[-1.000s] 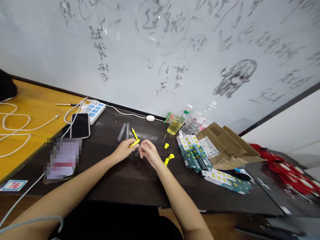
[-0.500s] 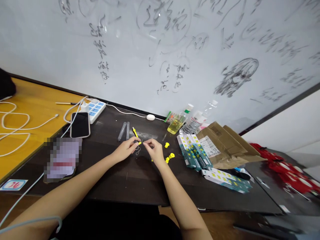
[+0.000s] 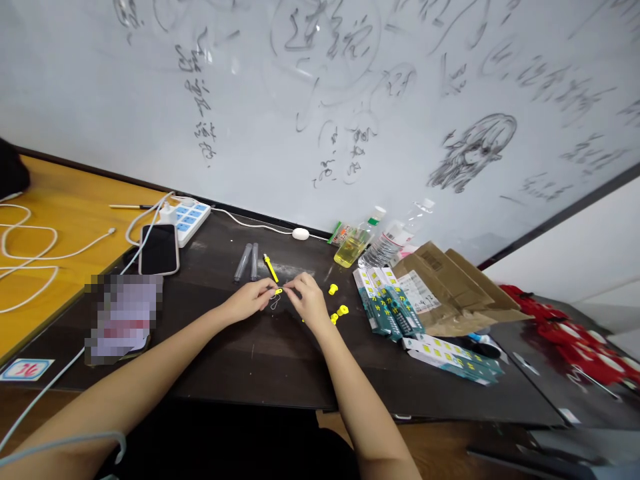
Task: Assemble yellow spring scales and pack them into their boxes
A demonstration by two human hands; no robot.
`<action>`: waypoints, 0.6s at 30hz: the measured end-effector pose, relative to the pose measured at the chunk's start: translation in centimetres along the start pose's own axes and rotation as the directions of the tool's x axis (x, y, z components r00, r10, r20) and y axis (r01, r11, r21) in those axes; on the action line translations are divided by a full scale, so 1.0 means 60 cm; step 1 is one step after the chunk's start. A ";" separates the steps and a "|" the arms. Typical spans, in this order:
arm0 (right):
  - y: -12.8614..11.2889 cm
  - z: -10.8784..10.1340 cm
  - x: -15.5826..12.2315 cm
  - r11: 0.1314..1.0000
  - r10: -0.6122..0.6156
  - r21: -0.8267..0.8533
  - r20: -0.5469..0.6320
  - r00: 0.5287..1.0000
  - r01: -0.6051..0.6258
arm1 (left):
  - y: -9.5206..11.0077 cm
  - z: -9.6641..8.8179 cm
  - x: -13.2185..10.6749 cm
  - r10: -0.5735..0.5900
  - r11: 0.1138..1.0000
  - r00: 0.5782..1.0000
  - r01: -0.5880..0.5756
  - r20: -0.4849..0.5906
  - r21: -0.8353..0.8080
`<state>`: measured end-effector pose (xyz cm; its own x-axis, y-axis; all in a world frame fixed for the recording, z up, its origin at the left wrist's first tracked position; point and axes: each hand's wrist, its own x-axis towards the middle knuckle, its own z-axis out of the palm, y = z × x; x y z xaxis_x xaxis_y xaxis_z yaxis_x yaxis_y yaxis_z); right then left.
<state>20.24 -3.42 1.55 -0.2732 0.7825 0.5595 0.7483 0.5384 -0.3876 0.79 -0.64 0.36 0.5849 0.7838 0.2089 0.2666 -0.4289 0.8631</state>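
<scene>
Over the dark table (image 3: 260, 360), my left hand (image 3: 249, 300) and my right hand (image 3: 309, 300) meet fingertip to fingertip. Both are pinched on a small yellow piece (image 3: 278, 291) with a thin wire loop (image 3: 275, 304) hanging under it. Just beyond the hands lie a yellow pen-like stick (image 3: 271, 268) and two clear tubes (image 3: 249, 261). A few small yellow caps (image 3: 339, 311) sit on the table right of my right hand.
A phone (image 3: 159, 249) and a white power strip (image 3: 191, 221) lie at the back left, with white cables (image 3: 30, 247) on the orange desk. Teal-and-white boxes (image 3: 390, 310), bottles (image 3: 387, 243), brown cardboard (image 3: 450, 287) and red items (image 3: 575, 340) fill the right. A whiteboard stands behind.
The long yellow stick that my left hand held one second ago now lies on the table beyond the hands. Both hands have closed in on the small yellow piece and wire loop.
</scene>
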 end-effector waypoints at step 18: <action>-0.001 0.017 -0.006 0.968 0.003 -0.244 0.249 0.968 0.060 | 0.006 0.008 0.001 -0.017 0.993 0.997 0.025 -0.072 0.112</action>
<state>19.68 -3.42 0.61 -0.4131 0.8373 0.3583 0.8554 0.4917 -0.1627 1.26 -0.99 0.49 0.5232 0.8214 0.2271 0.3655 -0.4570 0.8109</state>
